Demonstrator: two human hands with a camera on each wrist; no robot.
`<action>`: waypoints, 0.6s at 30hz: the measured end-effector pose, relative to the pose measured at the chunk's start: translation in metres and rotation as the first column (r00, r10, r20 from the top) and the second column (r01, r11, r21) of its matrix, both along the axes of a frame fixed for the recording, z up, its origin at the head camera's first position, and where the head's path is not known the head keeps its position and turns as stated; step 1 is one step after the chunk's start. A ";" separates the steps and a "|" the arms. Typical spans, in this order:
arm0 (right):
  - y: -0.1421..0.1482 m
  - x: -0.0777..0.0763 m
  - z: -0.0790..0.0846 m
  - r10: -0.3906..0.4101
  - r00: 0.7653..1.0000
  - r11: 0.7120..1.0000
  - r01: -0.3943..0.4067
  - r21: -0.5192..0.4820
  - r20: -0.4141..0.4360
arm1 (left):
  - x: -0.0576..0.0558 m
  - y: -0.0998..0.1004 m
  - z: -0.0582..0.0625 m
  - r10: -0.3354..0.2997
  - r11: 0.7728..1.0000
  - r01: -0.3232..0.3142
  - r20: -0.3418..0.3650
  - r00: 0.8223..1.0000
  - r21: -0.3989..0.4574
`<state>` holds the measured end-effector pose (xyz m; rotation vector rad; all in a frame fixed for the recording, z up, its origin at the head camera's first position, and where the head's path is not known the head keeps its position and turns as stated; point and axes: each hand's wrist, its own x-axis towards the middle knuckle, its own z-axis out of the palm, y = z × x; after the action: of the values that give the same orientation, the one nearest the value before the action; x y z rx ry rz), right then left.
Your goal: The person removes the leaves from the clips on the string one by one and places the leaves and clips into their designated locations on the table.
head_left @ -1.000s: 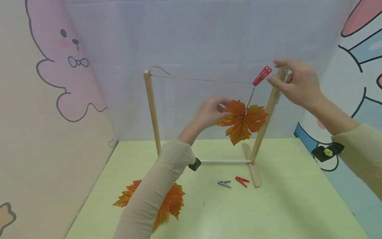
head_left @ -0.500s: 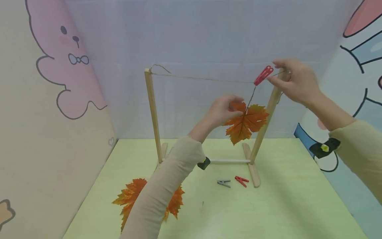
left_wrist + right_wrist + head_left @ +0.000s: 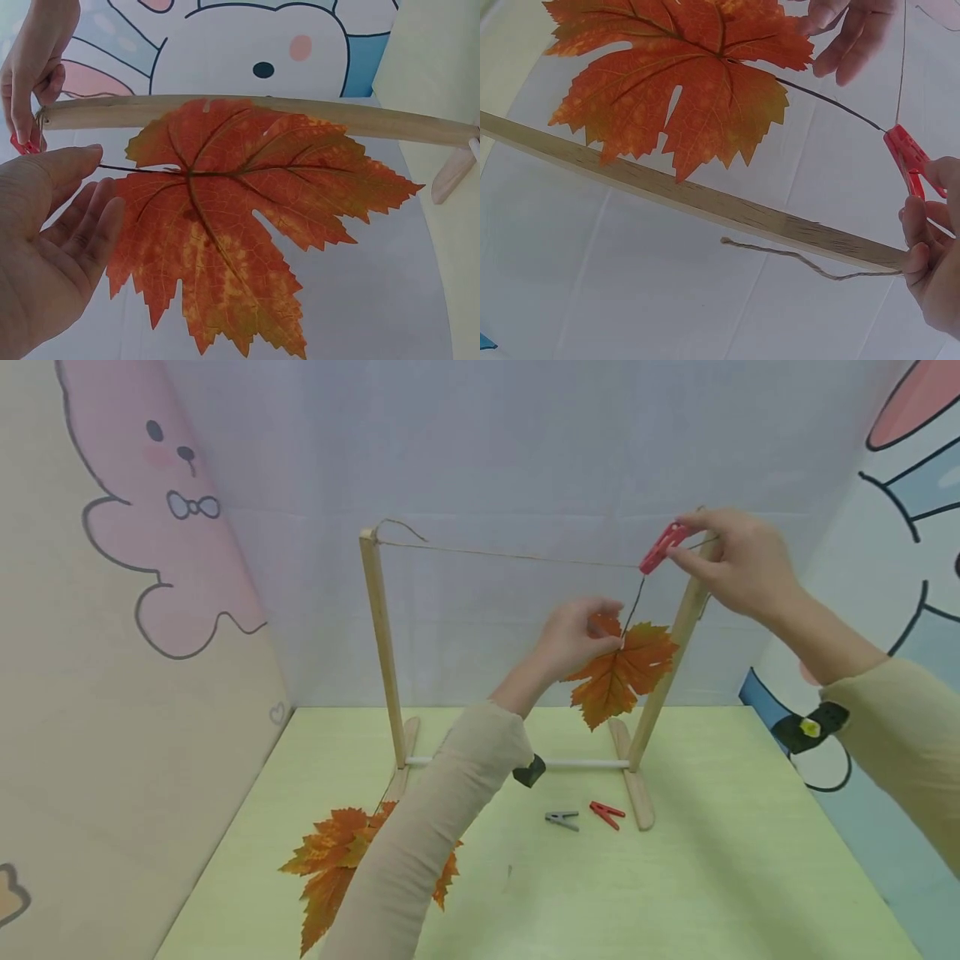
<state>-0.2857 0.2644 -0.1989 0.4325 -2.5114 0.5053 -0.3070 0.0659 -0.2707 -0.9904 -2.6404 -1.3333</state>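
A red clothespin sits on the twine line near the right post and has the wire stem of an orange maple leaf in its jaws. My right hand pinches the clothespin's handles between thumb and fingertips. Below it, my left hand has its fingers loosely bent and spread beside the stem, overlapping the leaf's left lobe. In the left wrist view, the stem runs behind the left fingertips. The right wrist view shows the left fingers close to the leaf edge, apart from the stem.
The wooden frame has a left post, a right post and a white crossbar. A grey clothespin and another red clothespin lie on the table. More maple leaves lie partly under the left sleeve.
My left hand has moved right across the leaf to the stem. My right fingers, earlier just beside the red clothespin, now have closed on its handles.
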 end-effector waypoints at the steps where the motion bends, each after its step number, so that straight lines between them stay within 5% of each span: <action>1: 0.000 0.000 0.000 0.002 1.000 1.000 -0.002 -0.002 -0.003 | 0.000 0.002 0.000 0.001 1.000 -0.001 0.005 1.000 0.010; 11: -0.002 -0.006 -0.003 0.026 0.999 0.995 -0.023 -0.092 0.037 | -0.006 0.013 0.001 0.003 0.992 -0.011 0.062 0.998 0.126; 18: -0.002 -0.005 -0.003 0.046 0.997 0.986 -0.035 -0.164 0.064 | -0.008 0.020 0.002 0.015 0.994 -0.019 0.042 0.999 0.104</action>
<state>-0.2907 0.2627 -0.2017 0.4101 -2.5051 0.7466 -0.3147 0.0856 -0.2691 -0.9357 -2.5715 -1.4868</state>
